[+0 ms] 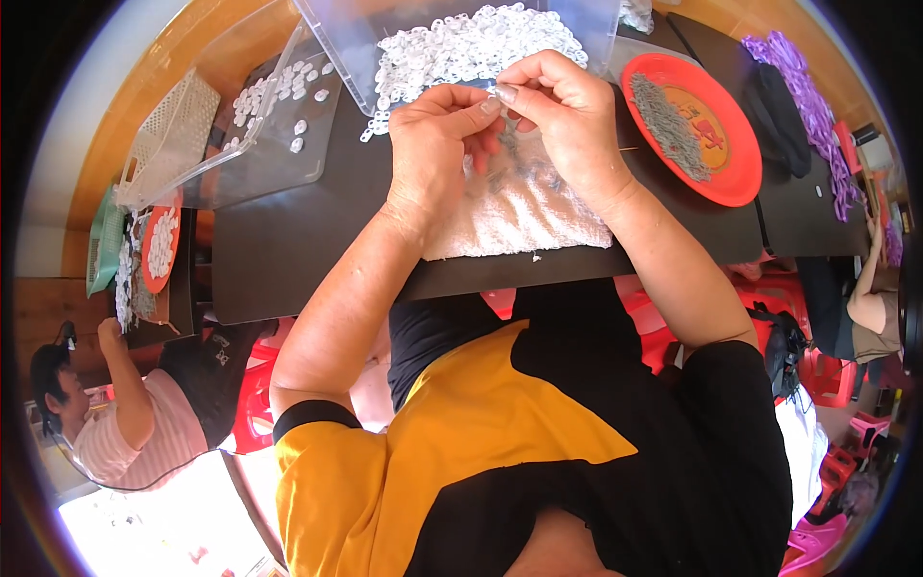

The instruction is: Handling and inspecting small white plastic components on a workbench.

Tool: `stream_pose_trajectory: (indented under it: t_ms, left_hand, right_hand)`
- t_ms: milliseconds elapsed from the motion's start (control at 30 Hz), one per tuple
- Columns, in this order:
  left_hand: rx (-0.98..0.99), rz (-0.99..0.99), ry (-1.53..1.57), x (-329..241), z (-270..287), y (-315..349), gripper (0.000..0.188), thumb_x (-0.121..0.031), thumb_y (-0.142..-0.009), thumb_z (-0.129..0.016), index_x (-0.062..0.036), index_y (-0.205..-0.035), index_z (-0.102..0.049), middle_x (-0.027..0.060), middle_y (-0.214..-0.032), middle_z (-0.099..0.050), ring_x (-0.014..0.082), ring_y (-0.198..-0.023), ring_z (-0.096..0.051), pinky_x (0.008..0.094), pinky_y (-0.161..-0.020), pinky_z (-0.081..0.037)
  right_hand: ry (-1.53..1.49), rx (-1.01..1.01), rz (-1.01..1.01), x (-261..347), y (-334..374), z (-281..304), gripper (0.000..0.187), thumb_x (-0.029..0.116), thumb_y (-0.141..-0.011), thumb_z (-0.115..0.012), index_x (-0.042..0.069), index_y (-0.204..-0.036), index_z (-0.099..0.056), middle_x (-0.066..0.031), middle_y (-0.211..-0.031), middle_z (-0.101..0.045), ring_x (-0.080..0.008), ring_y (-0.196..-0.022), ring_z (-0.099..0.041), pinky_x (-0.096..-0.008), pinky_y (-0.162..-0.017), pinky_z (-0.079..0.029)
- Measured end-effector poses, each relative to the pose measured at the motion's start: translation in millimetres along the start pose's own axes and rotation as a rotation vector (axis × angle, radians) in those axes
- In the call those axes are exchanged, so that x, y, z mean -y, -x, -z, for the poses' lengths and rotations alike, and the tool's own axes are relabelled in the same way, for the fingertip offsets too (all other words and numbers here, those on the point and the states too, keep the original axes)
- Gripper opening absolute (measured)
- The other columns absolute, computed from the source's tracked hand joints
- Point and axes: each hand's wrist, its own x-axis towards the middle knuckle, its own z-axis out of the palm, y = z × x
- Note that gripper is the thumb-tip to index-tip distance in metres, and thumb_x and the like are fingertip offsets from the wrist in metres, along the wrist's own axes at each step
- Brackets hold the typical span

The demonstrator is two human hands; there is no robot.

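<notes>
Over a white towel (524, 216), my left hand (433, 139) and my right hand (574, 125) meet fingertip to fingertip. Both are closed in a pinch around a small white piece (493, 90), mostly covered by the fingers. Just beyond them, a clear plastic bin (336, 53) holds a heap of small white plastic pieces (471, 46), and some lie at its near edge. To the right is a red plate (742, 159) with a pile of thin grey pieces (668, 127) along its left side.
Left of the bin, a clear tray (288, 159) holds scattered white pieces, with a white perforated basket (173, 125) beside it. Black cloth (777, 120) and purple strips (798, 82) lie at the far right. One person (144, 413) sits at left, another (870, 313) at right.
</notes>
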Motion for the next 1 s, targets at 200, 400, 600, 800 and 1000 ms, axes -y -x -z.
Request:
stream_pose_trajectory:
  t_ms: [200, 400, 600, 800, 1000]
  left_hand:
    - [0.005, -0.082, 0.058, 1, -3, 4, 0.010, -0.003, -0.088, -0.065, 0.0053, -0.093, -0.061, 0.0106, -0.081, -0.064, 0.0139, -0.062, -0.058, 0.0256, -0.053, -0.046]
    - [-0.030, -0.076, 0.067, 5, 2, -1, 0.011, -0.003, -0.091, -0.061, 0.0053, -0.099, -0.060, 0.0105, -0.082, -0.063, 0.0162, -0.066, -0.059, 0.0275, -0.057, -0.046]
    - [-0.034, -0.071, 0.079, 2, 6, -1, 0.012, -0.002, -0.091, -0.061, 0.0060, -0.099, -0.061, 0.0123, -0.083, -0.065, 0.0160, -0.066, -0.060, 0.0276, -0.056, -0.046]
    - [-0.020, -0.087, 0.087, 4, 8, -2, 0.012, -0.002, -0.090, -0.062, 0.0068, -0.098, -0.061, 0.0130, -0.085, -0.066, 0.0157, -0.066, -0.060, 0.0272, -0.054, -0.046]
    - [-0.018, -0.100, 0.088, 5, 8, -1, 0.012, -0.001, -0.089, -0.063, 0.0072, -0.097, -0.062, 0.0127, -0.086, -0.065, 0.0154, -0.066, -0.061, 0.0269, -0.054, -0.047]
  right_hand:
    - [-0.053, -0.020, -0.024, -1, 0, -2, 0.002, 0.002, -0.088, -0.064, 0.003, -0.089, -0.065, -0.0005, -0.078, -0.066, -0.0050, -0.070, -0.059, -0.0205, -0.060, -0.047]
    - [-0.034, 0.020, -0.076, 1, 2, -3, 0.002, 0.006, -0.089, -0.065, 0.004, -0.090, -0.066, 0.0001, -0.078, -0.066, -0.0052, -0.071, -0.061, -0.0206, -0.059, -0.047]
    - [0.013, 0.036, -0.082, 1, 0, -2, 0.005, 0.006, -0.089, -0.064, 0.004, -0.093, -0.066, 0.0001, -0.078, -0.066, -0.0049, -0.071, -0.061, -0.0203, -0.060, -0.047]
    - [0.093, 0.034, -0.022, -3, 1, -5, 0.005, 0.004, -0.090, -0.062, 0.001, -0.093, -0.065, -0.0006, -0.076, -0.065, -0.0052, -0.068, -0.059, -0.0213, -0.059, -0.047]
    - [0.179, 0.025, 0.023, -5, 1, -4, 0.005, 0.003, -0.088, -0.063, 0.000, -0.091, -0.064, -0.0018, -0.071, -0.063, -0.0060, -0.066, -0.056, -0.0223, -0.059, -0.046]
